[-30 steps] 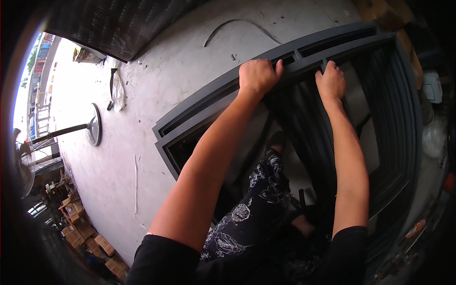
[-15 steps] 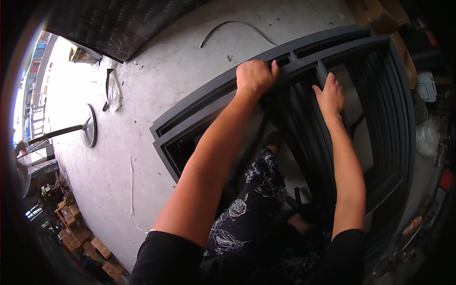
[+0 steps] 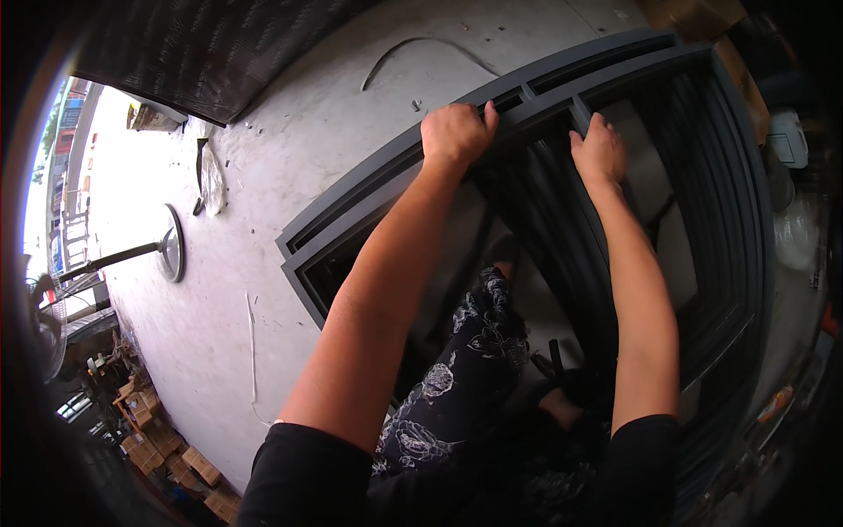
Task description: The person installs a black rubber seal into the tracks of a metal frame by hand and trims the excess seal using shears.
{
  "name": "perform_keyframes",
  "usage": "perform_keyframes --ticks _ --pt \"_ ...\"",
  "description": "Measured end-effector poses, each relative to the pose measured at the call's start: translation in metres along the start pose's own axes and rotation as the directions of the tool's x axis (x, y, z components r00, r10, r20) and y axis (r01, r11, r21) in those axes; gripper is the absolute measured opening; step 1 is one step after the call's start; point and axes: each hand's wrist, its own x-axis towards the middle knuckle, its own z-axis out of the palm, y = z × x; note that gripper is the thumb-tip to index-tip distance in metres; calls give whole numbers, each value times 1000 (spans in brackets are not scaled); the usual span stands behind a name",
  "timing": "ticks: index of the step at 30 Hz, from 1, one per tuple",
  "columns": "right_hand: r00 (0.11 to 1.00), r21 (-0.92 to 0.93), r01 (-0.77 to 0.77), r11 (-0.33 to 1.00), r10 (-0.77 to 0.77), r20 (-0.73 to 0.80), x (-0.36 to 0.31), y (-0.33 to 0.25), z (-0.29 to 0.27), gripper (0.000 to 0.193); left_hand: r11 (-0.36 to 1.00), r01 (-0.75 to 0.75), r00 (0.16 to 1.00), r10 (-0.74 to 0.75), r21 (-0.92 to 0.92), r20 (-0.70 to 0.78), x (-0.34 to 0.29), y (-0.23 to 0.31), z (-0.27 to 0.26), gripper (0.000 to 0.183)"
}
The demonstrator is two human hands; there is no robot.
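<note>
Several dark grey window-like metal frames stand close together, leaning around my legs. My left hand (image 3: 457, 134) is closed over the top rail of the farthest frame (image 3: 353, 182), thumb raised. To its right, my right hand (image 3: 601, 151) is curled at the short upright bar (image 3: 580, 111) of the nearer frame (image 3: 648, 70), thumb on one side and fingers on the other. The fingertips are partly hidden. Behind my right hand, more nested frames run back toward me, dark inside. My patterned trouser leg (image 3: 474, 351) and foot show through the opening.
Pale concrete floor (image 3: 219, 299) spreads left, with a curved strip (image 3: 421, 40) and clear plastic (image 3: 211, 176) on it. A round fan-like base (image 3: 172, 243) stands left. Cardboard boxes (image 3: 162, 435) fill the lower left; a white container (image 3: 788, 140) sits right. A dark wrapped panel (image 3: 211, 53) stands at the far left.
My right hand's fingers have bent further around the upright bar. Both hands and the right end of the frames sit slightly higher and farther left in view.
</note>
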Motion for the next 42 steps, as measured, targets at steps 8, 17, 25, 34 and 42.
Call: perform_keyframes --ticks 8,17,25,34,42 --pt "995 71 98 993 -100 20 -81 70 -31 65 999 34 999 -34 6 16 0 1 -2 52" --pt "971 -230 -234 945 240 -3 -286 223 -76 67 999 15 1000 -14 32 -22 -2 6 0 53" --pt "983 -301 42 953 -94 -159 -168 147 -31 62 998 -43 994 47 49 -98 0 4 9 51" --pt "997 -158 -36 987 25 -73 -43 29 -17 46 998 -11 997 15 58 -78 -2 4 9 49" --pt "993 -163 49 985 -65 -95 -87 70 -22 52 998 25 996 -21 52 -81 -2 2 5 48"
